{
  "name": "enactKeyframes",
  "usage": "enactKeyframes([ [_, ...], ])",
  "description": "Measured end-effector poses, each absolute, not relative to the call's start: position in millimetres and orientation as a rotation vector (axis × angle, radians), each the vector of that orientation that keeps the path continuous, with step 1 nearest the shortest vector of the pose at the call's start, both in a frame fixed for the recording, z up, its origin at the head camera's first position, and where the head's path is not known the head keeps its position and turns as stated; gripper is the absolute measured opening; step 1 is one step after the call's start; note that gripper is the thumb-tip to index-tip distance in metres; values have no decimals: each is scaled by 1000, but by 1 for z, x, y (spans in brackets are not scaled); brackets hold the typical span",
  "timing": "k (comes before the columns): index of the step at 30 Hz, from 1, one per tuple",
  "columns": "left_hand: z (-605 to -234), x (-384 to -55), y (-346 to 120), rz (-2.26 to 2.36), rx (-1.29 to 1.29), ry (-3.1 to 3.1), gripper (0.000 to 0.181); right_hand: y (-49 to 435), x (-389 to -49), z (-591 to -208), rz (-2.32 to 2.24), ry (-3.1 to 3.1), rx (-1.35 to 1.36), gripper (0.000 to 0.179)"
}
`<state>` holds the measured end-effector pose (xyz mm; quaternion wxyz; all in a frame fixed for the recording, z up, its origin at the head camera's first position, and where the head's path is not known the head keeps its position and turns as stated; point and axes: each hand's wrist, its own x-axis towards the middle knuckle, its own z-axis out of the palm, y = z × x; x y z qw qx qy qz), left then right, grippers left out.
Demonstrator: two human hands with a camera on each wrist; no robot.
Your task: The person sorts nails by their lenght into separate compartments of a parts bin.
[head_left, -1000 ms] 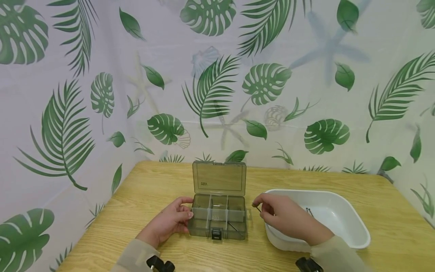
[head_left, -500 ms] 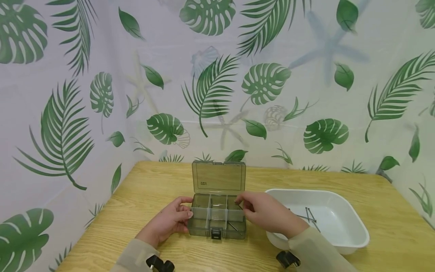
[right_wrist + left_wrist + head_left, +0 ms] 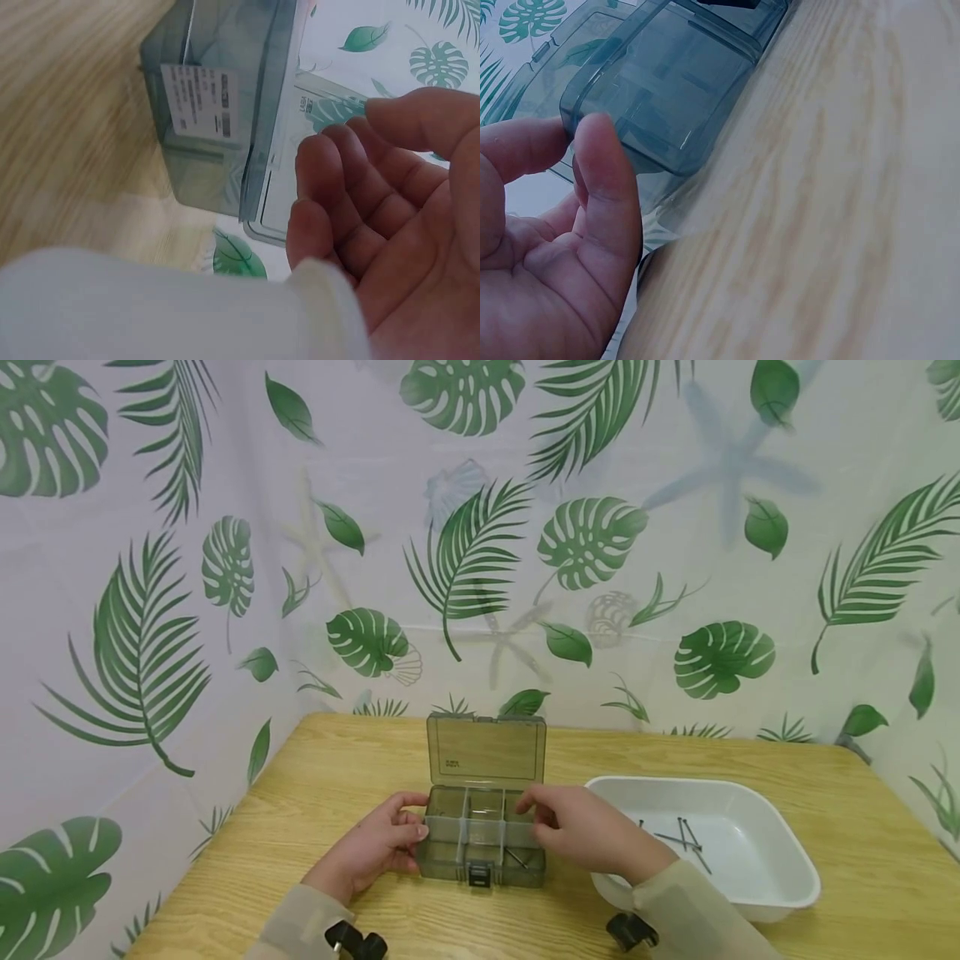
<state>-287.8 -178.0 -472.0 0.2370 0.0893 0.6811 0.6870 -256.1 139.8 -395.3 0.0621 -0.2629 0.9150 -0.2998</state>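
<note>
A grey see-through compartment box (image 3: 480, 835) stands on the table with its lid (image 3: 486, 750) raised at the back. My left hand (image 3: 378, 839) holds the box's left side; in the left wrist view its thumb (image 3: 604, 161) and index finger meet at the box corner. Over the right-hand compartments hangs my right hand (image 3: 581, 827), fingers loosely curled. The right wrist view shows nothing between those fingers (image 3: 319, 169). Thin dark nails (image 3: 517, 858) lie in the front right compartment. Several more nails (image 3: 686, 839) lie in the white tray (image 3: 780, 852).
The white tray stands right of the box, partly behind my right forearm. A black latch (image 3: 478, 874) is on the box's front wall, and a printed label (image 3: 201, 101) on its side. Behind the wooden table (image 3: 360, 760) hangs a leaf-patterned cloth (image 3: 480, 568).
My right hand has moved left from the tray's edge to the box's right side, and the nail it pinched has been let go. The left hand has stayed at the box.
</note>
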Motion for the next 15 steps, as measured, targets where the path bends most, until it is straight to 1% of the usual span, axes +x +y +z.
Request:
enactKeyframes([
  [15,-470,-286,-177,1873,260,1874,58,170,-252,-388,-909,2820,-708,19],
])
